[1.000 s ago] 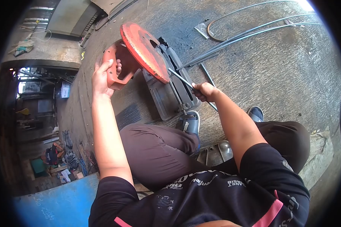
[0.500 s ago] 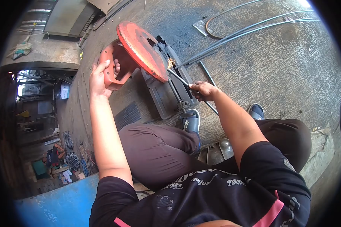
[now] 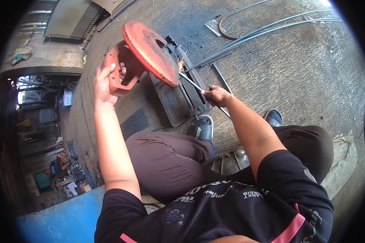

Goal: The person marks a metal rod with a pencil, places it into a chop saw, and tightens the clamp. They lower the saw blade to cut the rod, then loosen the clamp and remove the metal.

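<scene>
My left hand point(image 3: 104, 85) is wrapped round the orange D-shaped handle point(image 3: 117, 79) of a cut-off saw. The saw's round orange blade guard point(image 3: 148, 52) is scuffed and tilted above a grey metal base point(image 3: 169, 106). In my right hand point(image 3: 217, 96) is a thin metal rod point(image 3: 193, 81), its far end lying across the base close to the guard's lower edge. Sparks point(image 3: 181, 65) spray where the rod meets the saw. The guard hides most of the blade.
Long metal rods point(image 3: 267, 34) lie on the floor beyond the saw, with a short cut rod point(image 3: 222, 77) nearer. Dark dust point(image 3: 190, 29) is spread behind the base. My shoe point(image 3: 206, 128) is close to the base. Another person point(image 3: 57, 167) is far off at lower left.
The sparks have grown a little and spread upward. Both hands keep their grips, and the view has shifted slightly.
</scene>
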Action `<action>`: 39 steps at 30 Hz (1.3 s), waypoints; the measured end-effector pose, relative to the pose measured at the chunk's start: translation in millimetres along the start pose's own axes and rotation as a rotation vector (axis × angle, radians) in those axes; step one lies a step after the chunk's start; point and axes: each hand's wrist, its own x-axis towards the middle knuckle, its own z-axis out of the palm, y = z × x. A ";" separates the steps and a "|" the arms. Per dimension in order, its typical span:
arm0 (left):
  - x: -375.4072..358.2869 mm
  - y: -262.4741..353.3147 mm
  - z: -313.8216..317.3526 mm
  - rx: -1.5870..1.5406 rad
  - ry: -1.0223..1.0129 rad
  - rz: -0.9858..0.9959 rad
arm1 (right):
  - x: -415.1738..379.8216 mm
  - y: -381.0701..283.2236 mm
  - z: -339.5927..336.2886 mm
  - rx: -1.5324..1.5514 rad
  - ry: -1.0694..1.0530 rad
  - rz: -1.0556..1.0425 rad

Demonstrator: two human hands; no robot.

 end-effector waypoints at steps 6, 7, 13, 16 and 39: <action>-0.3 0.1 1.4 -0.009 0.012 0.012 | 0.7 -1.9 1.1 -0.047 0.044 -0.038; -0.4 0.1 1.6 -0.008 0.010 0.014 | 1.1 -1.3 1.1 -0.042 0.051 -0.044; -2.3 0.6 4.3 0.004 0.008 0.032 | 7.3 2.0 -1.2 -0.107 0.094 -0.080; -2.2 -0.7 4.5 0.020 0.047 0.033 | 4.0 -2.4 -0.5 -0.145 0.129 -0.080; -1.0 -1.4 3.1 0.074 0.060 0.050 | 2.7 -5.8 -3.2 0.132 -0.190 0.143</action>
